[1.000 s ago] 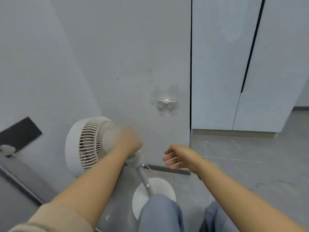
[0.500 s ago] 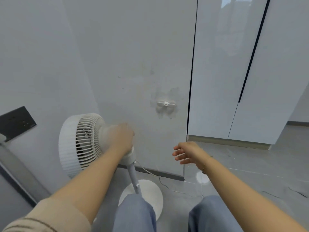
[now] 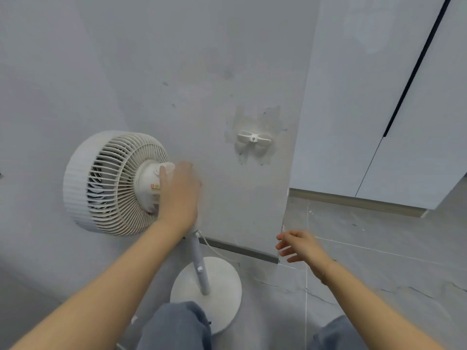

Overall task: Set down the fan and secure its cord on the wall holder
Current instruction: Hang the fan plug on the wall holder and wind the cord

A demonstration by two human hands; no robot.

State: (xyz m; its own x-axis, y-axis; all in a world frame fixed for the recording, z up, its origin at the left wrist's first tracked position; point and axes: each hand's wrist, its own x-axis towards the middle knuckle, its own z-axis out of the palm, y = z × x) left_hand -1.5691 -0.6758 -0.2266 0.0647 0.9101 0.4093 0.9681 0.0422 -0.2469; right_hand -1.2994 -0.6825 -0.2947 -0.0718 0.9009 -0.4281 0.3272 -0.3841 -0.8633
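A: Fan status?

B: Fan [image 3: 118,183] stands by the wall, round base [image 3: 219,281] looks flat on the floor [image 3: 379,269], pole upright. I'd call the set-down basically done, but left hand [image 3: 180,190] is on the motor housing behind the grille, fingers [image 3: 163,178] wrapped on it. Not released.

A: Right hand?

B: Right hand [image 3: 299,246] is in the air to the right of the base, fingers spread, holding nothing.

A: Cord?

B: Thin cord [image 3: 214,248] comes off the top of the pole and drops toward the floor behind the base. Can't follow it further. Nothing on the wall holder [image 3: 254,139], the white clip above and right of the fan, prongs bare.

A: So what's left?

B: Let go of the fan, pick up the cord, hook it on the holder. The whole cord half is undone, I'd say.
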